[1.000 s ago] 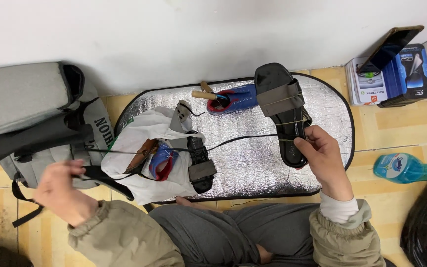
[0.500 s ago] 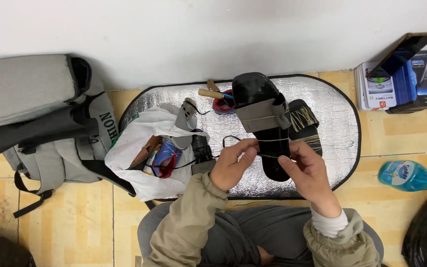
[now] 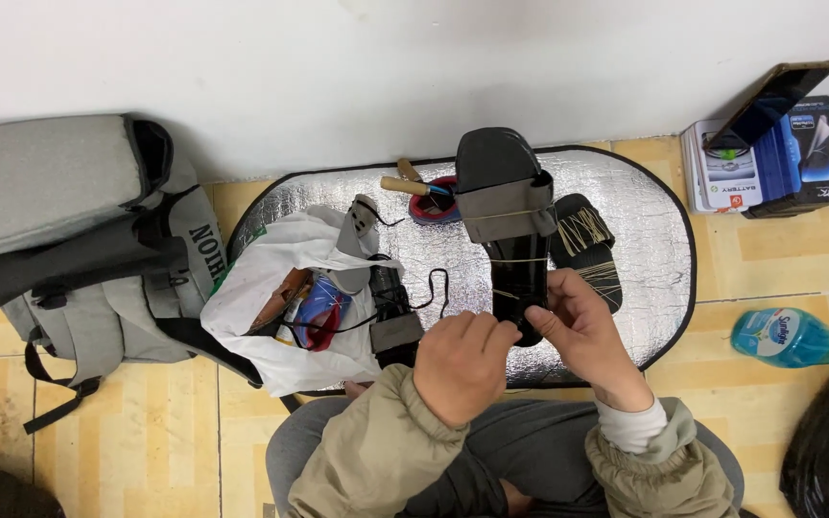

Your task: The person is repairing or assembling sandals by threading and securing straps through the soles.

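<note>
Black sandal (image 3: 509,225), heel now pinched by both the left hand (image 3: 461,364) and right hand (image 3: 582,331), which have closed together from their earlier spread, thread drawn in

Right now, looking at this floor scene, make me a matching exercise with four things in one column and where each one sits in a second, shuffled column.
Things:
1. grey fabric backpack
2. glossy black slide sandal
3. turquoise plastic bottle
4. white plastic bag

Places:
A. lying on tiles at far right
B. held at its near end by both hands
C. against the wall at far left
D. on the silver mat's left end

Pairs: 1-C, 2-B, 3-A, 4-D
</note>
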